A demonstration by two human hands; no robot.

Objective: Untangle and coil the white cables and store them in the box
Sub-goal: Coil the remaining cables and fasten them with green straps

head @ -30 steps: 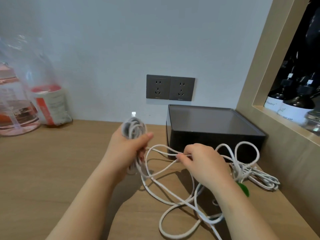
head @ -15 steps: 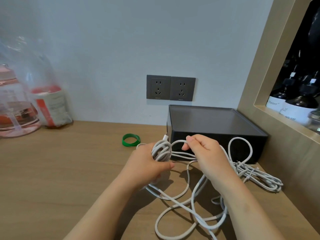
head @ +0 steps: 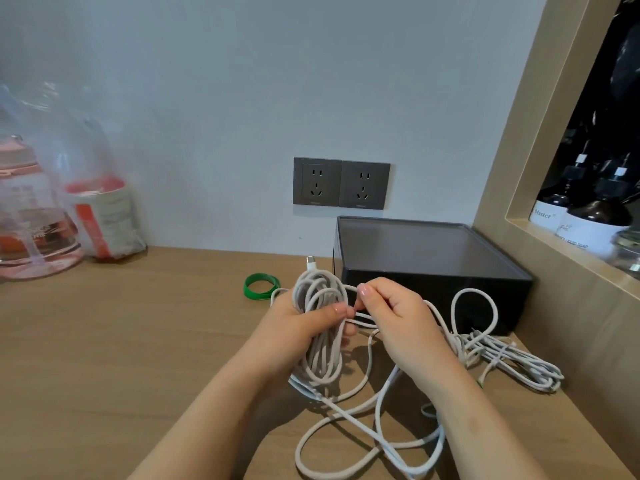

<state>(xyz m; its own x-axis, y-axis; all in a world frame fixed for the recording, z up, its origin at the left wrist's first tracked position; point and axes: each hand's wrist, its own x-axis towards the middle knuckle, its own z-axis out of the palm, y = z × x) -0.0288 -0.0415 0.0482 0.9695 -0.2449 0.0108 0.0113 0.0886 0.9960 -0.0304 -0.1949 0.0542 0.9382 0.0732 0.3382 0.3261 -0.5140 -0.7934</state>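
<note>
**A:** Where is our white cable?

**B:** Most of it is wound into a coil [head: 320, 327] in the middle of the picture. Our left hand [head: 294, 332] is wrapped round the coil and grips it tight, with the thumb across the front. A small plug [head: 311, 263] sticks up from the top.

**A:** What about our right hand?

**B:** Our right hand [head: 398, 317] is just right of the coil. Its thumb and first finger pinch one strand [head: 362, 323] that runs out of the coil.

**A:** Where does the rest go?

**B:** The loose cable [head: 377, 417] lies in big loops on the table [head: 121, 341], in the lower middle, under our arms. We also see a bundle [head: 519, 365] of white cable lying on the table at the right.

**A:** And the box?

**B:** The black box [head: 415, 275] stands behind our right hand, against the wall [head: 311, 81]. The bundle lies just in front of its right corner.

**A:** What else do we see?

**B:** A green band [head: 261, 286] lies flat on the table, just left of the coil. Two grey sockets [head: 341, 183] sit on the wall above the box. At the left edge we see a pink jug [head: 31, 230] and a clear bag [head: 104, 216]. At the right edge, dark bottles [head: 588, 216] stand on a shelf [head: 540, 237].
</note>
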